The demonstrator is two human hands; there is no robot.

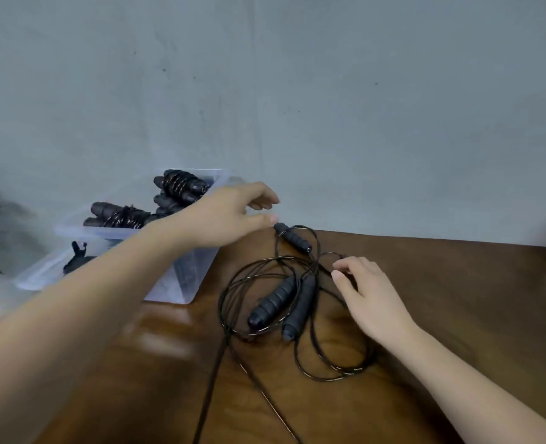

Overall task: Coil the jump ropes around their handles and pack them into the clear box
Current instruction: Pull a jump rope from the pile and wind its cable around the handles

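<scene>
brown wood worktop (457,299) | clear plastic box (182,283) at left, coiled black ropes (182,185) inside | loose black jump ropes (281,302) tangled beside box | L hand (227,216) relaxed, empty, thumb by far handle (292,237) | R hand (371,296) fingers half-bent at cord, grip can't tell

No text, label, brand or number reads anywhere. The jump rope handles (273,301) just left of the right hand (367,296) fingertips are plain black and too blurred to show any marking. The clear box (185,283), back behind the left hand (230,216) fingers, shows no legible print on its wall.
</scene>
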